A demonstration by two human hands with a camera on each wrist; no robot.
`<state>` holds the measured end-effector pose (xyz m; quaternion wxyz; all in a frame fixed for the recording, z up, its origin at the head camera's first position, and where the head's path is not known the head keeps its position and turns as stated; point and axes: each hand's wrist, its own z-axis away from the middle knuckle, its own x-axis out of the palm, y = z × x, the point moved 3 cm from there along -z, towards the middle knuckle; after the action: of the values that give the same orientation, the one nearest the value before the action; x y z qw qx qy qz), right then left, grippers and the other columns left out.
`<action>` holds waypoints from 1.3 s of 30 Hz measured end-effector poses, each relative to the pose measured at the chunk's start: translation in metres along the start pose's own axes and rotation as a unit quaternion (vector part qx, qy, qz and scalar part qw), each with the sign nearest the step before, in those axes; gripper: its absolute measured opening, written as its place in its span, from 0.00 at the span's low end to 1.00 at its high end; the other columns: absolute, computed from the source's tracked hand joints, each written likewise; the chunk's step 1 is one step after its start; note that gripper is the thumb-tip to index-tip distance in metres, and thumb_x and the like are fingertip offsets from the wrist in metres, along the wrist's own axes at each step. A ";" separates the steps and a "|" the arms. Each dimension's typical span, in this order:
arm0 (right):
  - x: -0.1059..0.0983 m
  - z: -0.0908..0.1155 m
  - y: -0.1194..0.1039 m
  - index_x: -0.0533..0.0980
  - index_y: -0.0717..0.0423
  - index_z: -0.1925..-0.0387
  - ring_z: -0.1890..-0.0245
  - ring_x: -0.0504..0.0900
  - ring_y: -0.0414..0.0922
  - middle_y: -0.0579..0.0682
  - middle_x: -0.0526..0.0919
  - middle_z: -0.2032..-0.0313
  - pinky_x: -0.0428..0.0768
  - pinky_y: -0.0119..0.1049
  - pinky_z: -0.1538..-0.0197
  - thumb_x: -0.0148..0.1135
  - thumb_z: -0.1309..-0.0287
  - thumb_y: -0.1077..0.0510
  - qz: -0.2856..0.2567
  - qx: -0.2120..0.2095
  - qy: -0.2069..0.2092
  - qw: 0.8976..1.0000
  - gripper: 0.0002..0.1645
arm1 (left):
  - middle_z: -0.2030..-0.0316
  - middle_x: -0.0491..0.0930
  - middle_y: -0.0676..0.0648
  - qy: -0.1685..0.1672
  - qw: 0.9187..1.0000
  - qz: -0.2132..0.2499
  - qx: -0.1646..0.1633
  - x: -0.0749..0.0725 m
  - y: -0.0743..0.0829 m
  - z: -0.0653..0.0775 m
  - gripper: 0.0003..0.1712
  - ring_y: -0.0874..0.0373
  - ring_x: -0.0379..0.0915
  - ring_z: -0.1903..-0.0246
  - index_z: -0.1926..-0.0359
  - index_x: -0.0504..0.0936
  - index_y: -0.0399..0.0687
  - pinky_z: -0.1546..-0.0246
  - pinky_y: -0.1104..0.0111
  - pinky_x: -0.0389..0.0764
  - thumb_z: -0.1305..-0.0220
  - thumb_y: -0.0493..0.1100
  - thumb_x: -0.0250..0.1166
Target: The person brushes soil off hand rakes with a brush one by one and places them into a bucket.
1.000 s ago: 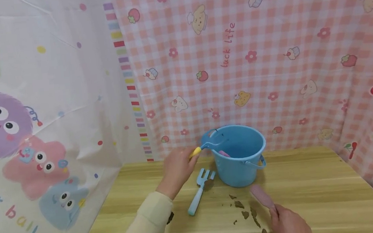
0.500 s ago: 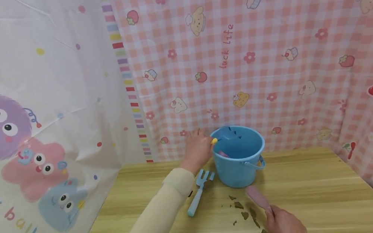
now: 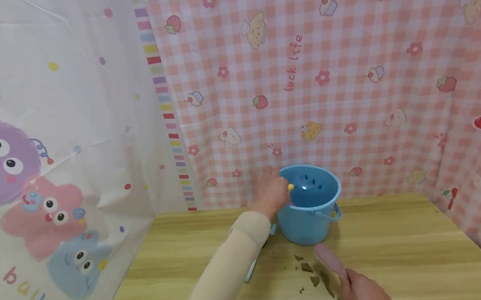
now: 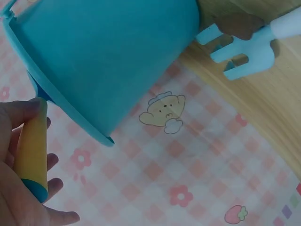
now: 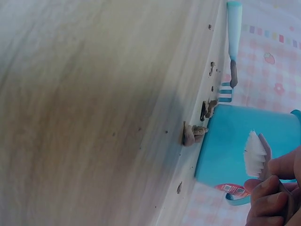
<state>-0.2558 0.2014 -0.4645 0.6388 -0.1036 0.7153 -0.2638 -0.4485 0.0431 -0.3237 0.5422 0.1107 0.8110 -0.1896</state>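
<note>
My left hand [image 3: 270, 193] is at the left rim of the blue bucket [image 3: 306, 223]. It grips the yellow handle [image 4: 32, 150] of a blue-headed toy garden tool, thumb along the handle and fingers behind it. The tool's blue head reaches into the bucket, where several dark marks show. In my right hand [image 3: 365, 292] is a small brush [image 5: 256, 155] with white bristles and a pinkish back, held low in front of the bucket. A light blue toy fork [image 4: 249, 52] lies left of the bucket, partly hidden by my left arm in the head view.
Several brown leaf scraps [image 3: 315, 281] lie on the wooden table [image 3: 406, 250] before the bucket. Another brown scrap [image 4: 240, 24] is by the fork's tines. A pink checked cloth [image 3: 375, 108] hangs right behind, and a white printed cloth [image 3: 104, 134] at the left.
My left hand has moved right and up to the bucket rim, bringing the tool's head down inside it. My right hand and brush have shifted slightly left.
</note>
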 end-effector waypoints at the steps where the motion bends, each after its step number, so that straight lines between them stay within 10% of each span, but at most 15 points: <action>1: 0.000 -0.001 0.000 0.80 0.65 0.50 0.65 0.84 0.60 0.62 0.85 0.60 0.79 0.57 0.64 0.57 0.33 0.54 0.003 0.002 -0.007 1.000 0.19 | 0.45 0.77 0.51 0.003 1.000 -0.001 -0.002 0.000 0.002 -0.001 0.12 0.49 0.65 0.40 0.70 0.87 0.58 0.39 0.38 0.57 0.36 0.55 0.62; 39: 0.009 -0.003 0.012 0.78 0.65 0.59 0.73 0.79 0.47 0.51 0.80 0.73 0.77 0.51 0.67 0.54 0.32 0.56 -0.009 -0.048 -0.032 0.998 0.14 | 0.38 0.74 0.47 -0.117 0.993 -0.030 -0.004 0.025 0.045 -0.023 0.18 0.46 0.57 0.31 0.46 0.84 0.58 0.33 0.37 0.48 0.30 0.55 0.57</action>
<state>-0.2575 0.2080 -0.4780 0.6532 -0.1494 0.7053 -0.2314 -0.4605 0.0927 -0.3477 0.6283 0.0608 0.7455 -0.2141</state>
